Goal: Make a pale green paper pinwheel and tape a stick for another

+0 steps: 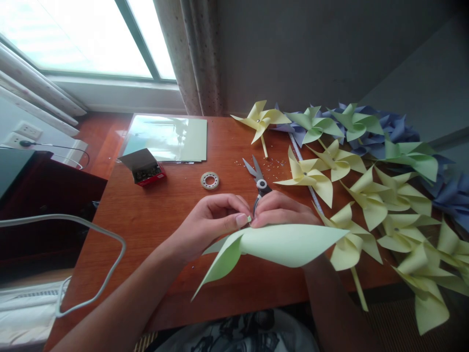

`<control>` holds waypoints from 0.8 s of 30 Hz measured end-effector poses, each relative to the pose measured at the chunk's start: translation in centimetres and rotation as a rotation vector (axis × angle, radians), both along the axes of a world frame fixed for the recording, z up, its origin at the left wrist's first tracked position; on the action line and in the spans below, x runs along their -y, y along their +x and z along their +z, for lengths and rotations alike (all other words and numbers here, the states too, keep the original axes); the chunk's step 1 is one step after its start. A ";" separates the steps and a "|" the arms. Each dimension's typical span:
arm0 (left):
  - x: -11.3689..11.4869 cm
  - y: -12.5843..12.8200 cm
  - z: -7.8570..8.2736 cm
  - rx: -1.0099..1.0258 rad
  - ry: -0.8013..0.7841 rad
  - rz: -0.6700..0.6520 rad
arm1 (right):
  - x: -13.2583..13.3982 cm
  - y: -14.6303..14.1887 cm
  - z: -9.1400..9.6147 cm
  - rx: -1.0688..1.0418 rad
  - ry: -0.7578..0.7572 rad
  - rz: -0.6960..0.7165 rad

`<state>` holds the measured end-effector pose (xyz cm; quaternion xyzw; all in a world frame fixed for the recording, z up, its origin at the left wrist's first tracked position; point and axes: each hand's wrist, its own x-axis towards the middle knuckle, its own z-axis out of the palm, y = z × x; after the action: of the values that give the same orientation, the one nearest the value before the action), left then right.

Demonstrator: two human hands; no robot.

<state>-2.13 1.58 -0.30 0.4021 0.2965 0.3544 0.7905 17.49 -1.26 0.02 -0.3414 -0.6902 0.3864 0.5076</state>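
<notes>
The paper point(286, 244) curls over the near table point(154, 220) edge, corners gathered at centre. The left hand point(208, 220) and right hand point(282, 210) pinch those corners, fingertips pressed together (right partly hidden). Judged step: holding the folds; fixing them needs an unbroken pinch. Scissors point(258, 181) lie just beyond, tape point(210, 180) far left, pinwheels point(366, 190) right.

Scissors point(260, 184) handles hidden (behind right hand point(282, 211)).
</notes>
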 end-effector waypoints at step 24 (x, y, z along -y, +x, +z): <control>0.0 0.0 -0.2 -0.025 0.131 0.063 | 0.0 -0.2 -0.1 0.036 -0.001 -0.055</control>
<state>-2.11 1.53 -0.53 0.4479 0.2950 0.3925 0.7472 17.32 -1.25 -0.07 -0.3674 -0.6895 0.3664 0.5054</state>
